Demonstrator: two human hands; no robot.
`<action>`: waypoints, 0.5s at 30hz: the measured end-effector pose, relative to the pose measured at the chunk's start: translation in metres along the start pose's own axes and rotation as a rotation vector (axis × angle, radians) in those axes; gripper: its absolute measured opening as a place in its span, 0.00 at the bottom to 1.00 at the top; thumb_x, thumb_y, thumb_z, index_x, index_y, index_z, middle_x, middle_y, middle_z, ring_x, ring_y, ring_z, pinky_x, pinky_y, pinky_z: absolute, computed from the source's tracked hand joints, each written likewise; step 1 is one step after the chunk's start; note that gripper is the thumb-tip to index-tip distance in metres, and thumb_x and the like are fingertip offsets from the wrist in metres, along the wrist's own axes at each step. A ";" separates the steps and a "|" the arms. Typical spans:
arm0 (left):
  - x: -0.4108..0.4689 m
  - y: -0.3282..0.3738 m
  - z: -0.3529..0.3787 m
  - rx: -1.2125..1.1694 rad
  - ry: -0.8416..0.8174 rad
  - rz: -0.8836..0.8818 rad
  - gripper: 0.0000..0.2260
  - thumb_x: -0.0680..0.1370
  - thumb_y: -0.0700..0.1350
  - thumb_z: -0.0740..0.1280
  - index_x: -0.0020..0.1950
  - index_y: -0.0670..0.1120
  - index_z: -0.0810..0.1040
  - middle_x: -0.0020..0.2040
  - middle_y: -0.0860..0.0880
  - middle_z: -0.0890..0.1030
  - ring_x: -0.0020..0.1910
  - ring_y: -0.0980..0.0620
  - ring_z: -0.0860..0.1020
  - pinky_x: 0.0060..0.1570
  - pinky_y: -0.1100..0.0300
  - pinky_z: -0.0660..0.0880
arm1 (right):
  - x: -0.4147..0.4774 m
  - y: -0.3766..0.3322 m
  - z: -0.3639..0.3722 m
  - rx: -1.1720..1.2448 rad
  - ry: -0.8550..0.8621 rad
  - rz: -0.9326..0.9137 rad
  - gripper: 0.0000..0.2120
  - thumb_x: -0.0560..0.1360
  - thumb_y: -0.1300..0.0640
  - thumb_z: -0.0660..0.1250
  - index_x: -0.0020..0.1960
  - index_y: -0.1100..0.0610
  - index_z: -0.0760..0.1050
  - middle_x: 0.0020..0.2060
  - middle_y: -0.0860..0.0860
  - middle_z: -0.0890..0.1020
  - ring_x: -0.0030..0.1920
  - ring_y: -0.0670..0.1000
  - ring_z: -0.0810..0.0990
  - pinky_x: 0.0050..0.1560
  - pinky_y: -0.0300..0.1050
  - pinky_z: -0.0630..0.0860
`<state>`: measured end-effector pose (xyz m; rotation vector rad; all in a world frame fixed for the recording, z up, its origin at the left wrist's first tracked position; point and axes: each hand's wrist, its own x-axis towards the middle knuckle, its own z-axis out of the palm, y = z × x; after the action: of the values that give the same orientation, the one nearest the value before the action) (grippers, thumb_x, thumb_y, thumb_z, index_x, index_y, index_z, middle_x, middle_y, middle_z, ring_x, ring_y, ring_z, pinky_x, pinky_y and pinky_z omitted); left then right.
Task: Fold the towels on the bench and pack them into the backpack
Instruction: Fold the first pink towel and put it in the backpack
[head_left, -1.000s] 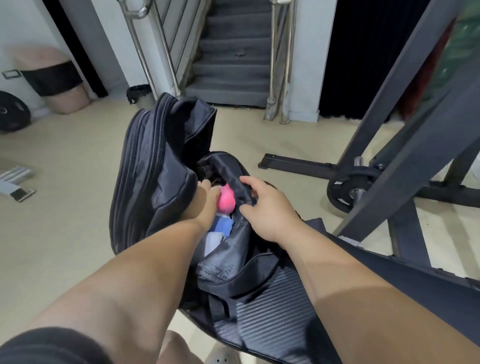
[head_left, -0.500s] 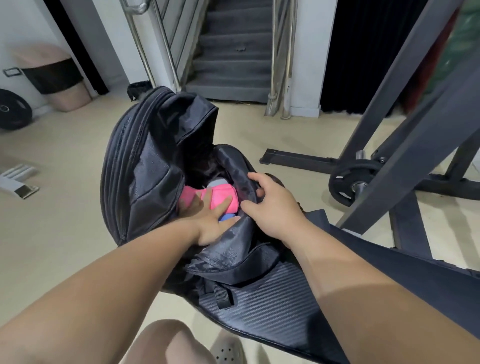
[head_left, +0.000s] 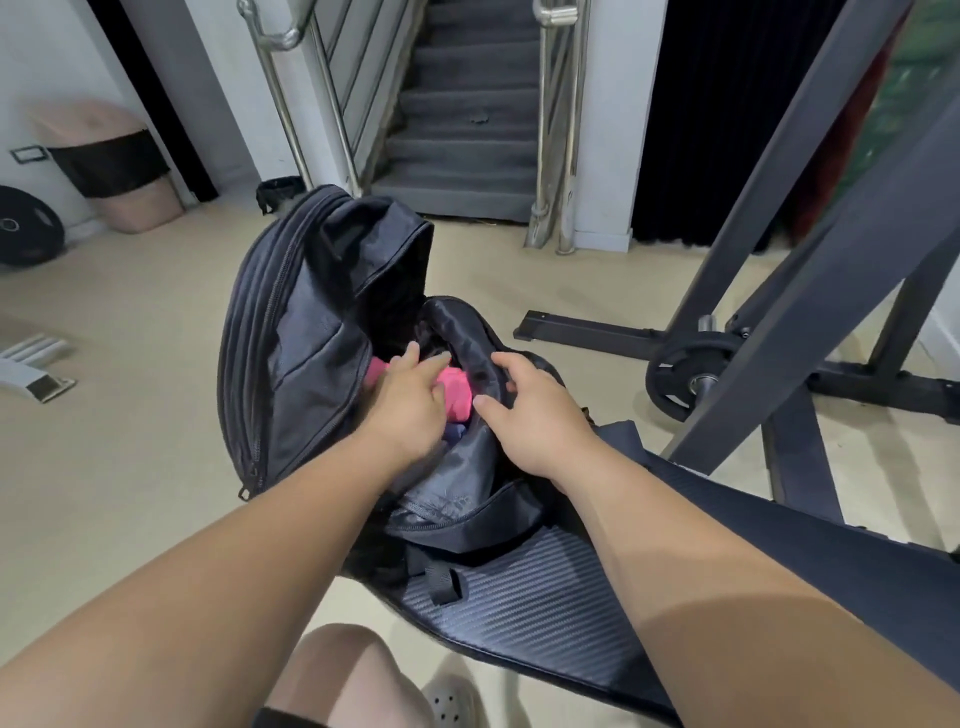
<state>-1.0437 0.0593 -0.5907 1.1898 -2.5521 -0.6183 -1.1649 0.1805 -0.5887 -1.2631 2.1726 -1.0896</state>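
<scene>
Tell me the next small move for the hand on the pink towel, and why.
Probably press the pink towel deeper into the backpack with the left hand: the towel sits high at the mouth, on top of a blue cloth, while the right hand holds the opening's edge back.

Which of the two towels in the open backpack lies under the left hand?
The pink towel, topmost in the backpack, touched by the left hand; the blue towel only peeks out below it.

1 backpack (head_left: 311, 343). 2 towels: pink towel (head_left: 457, 397), blue towel (head_left: 456, 432). 2 hands: left hand (head_left: 410, 410), right hand (head_left: 540, 418). 2 weight plates: left-edge plate (head_left: 26, 231), right-centre plate (head_left: 675, 382). 1 table (head_left: 545, 613). 1 bin (head_left: 119, 166), upper left.
</scene>
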 end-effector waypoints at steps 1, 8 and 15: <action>-0.008 0.010 -0.007 -0.082 0.062 0.013 0.21 0.84 0.43 0.56 0.79 0.50 0.66 0.81 0.41 0.56 0.81 0.45 0.54 0.77 0.53 0.53 | 0.000 -0.004 -0.001 -0.005 -0.005 -0.002 0.27 0.81 0.46 0.64 0.78 0.45 0.61 0.70 0.52 0.71 0.66 0.52 0.74 0.58 0.45 0.69; -0.069 0.071 -0.019 0.131 0.118 0.297 0.24 0.83 0.50 0.60 0.79 0.57 0.62 0.81 0.47 0.58 0.80 0.45 0.56 0.76 0.38 0.55 | -0.030 -0.001 -0.032 0.093 0.091 0.059 0.20 0.83 0.50 0.59 0.75 0.45 0.67 0.67 0.51 0.75 0.63 0.51 0.76 0.62 0.46 0.72; -0.115 0.137 0.047 0.217 -0.004 0.495 0.23 0.79 0.57 0.65 0.73 0.54 0.70 0.74 0.48 0.69 0.73 0.43 0.66 0.71 0.44 0.65 | -0.119 0.072 -0.089 0.084 0.227 0.252 0.20 0.82 0.46 0.60 0.73 0.48 0.71 0.68 0.50 0.74 0.66 0.50 0.74 0.65 0.48 0.71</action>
<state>-1.0807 0.2395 -0.5720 0.5604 -2.8149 -0.2332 -1.2024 0.3415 -0.5957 -0.8354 2.3446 -1.2525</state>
